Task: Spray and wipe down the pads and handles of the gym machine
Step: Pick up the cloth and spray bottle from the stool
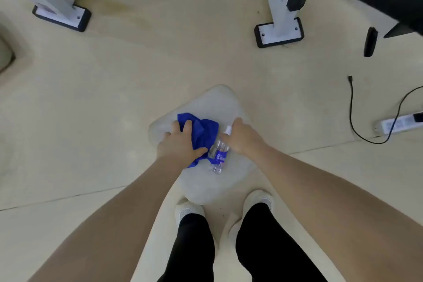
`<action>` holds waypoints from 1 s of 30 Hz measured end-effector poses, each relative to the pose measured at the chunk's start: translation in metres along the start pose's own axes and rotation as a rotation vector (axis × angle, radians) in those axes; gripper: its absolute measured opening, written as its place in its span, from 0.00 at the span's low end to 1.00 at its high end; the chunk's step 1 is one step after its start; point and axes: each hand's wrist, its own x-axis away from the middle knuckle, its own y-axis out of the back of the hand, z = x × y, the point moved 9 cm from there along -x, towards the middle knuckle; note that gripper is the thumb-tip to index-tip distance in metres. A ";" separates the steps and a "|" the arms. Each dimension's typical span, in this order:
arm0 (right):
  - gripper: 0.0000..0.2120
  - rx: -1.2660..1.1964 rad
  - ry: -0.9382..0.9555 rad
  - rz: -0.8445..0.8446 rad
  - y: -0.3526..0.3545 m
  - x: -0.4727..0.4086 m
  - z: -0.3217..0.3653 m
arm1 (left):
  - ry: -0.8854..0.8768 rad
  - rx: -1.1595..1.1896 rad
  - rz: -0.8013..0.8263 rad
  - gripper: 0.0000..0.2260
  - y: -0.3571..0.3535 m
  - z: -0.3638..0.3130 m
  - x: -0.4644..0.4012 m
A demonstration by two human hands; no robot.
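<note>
While left hand (pixel 180 144) grips cloth (pixel 201 131); right hand (pixel 240 137) holds bottle (pixel 218 154) | blue label unreadable

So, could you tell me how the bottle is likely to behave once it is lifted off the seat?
The bottle looks clear and thin-walled, so it is probably light and may flex under a firm grip. It lies on its side on the seat, so it could roll if nudged. The smooth plastic may be a little slippery.
</note>
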 end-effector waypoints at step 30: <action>0.10 -0.788 0.328 0.159 0.225 0.222 0.123 | -0.072 0.812 0.075 0.05 0.246 -0.100 0.154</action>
